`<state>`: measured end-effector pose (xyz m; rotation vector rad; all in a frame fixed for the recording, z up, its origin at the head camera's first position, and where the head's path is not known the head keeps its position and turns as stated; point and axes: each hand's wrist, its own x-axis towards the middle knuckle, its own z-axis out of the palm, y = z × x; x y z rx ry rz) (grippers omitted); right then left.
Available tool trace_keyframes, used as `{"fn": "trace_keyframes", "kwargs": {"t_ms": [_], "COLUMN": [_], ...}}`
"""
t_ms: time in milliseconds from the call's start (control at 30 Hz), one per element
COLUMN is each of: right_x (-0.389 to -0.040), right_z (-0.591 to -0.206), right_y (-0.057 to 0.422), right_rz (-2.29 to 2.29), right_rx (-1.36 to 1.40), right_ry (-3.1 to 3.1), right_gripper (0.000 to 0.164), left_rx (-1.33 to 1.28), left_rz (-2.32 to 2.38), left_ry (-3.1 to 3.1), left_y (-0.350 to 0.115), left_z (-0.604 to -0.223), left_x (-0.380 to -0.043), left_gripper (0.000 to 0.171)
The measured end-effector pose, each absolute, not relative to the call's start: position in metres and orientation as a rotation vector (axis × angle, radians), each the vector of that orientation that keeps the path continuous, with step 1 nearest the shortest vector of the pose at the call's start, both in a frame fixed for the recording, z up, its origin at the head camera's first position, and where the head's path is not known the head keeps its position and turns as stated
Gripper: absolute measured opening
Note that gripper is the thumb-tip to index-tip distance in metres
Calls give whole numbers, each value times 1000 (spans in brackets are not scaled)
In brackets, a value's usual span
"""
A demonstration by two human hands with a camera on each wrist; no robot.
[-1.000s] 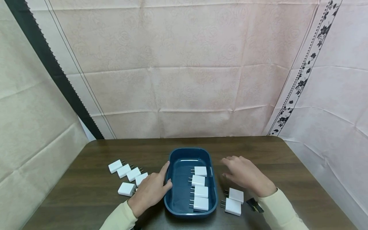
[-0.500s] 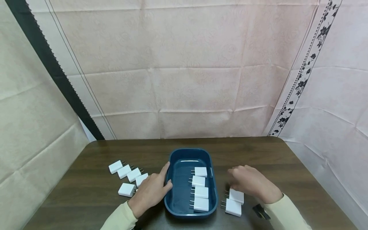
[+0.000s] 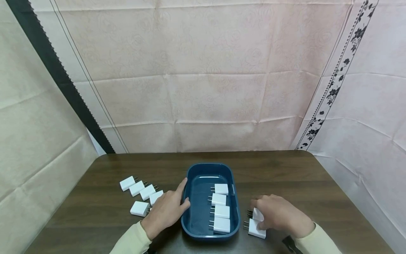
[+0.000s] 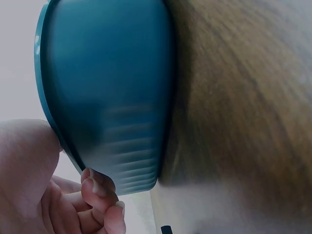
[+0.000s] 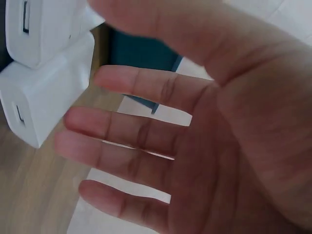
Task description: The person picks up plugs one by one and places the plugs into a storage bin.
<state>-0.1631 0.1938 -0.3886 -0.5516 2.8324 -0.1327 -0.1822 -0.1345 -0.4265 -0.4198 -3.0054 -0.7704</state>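
My left hand (image 3: pixel 168 210) holds the left rim of a dark blue tray (image 3: pixel 199 197). In the left wrist view, its thumb side laps over the rim and curled fingers (image 4: pixel 100 195) meet the outer wall. Several white USB wall chargers (image 3: pixel 221 211) lie in a column inside, prongs leftward. My right hand (image 3: pixel 279 214) is over two more chargers right of the tray, partly covering the rear charger (image 3: pixel 258 214); the front charger (image 3: pixel 256 228) shows more fully. In the right wrist view, the fingers are extended and spread beside both chargers, with nothing between them.
Several more white chargers (image 3: pixel 139 188) lie left of my left hand on the brown wooden table (image 3: pixel 269 165). A pale patterned cloth (image 3: pixel 215 98) hangs behind the table, with cloth at both sides too.
My right hand has come down and toward me, from beyond the two right chargers to right over the rear one. My left hand and the tray have stayed put.
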Motion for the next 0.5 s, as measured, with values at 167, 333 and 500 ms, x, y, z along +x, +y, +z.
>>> {"fn": "trace_keyframes", "kwargs": {"t_ms": [167,333,500], "right_x": [-159,-160,-164], "right_z": [-391,-394,-395], "right_y": [190,190,191], "right_rz": [-99,-143,-185], "right_rx": [-605,-582,-542], "right_ry": [2836,2826,2816], "right_gripper": [64,50,32], "left_rx": [-408,-406,-412], "left_rz": [-771,-776,-764], "left_ry": [-3010,-3009,-3002], "left_y": [-134,-134,-134], "left_z": [-427,-427,-426], "left_x": [-182,-182,-182], "left_gripper": [68,67,68]}}
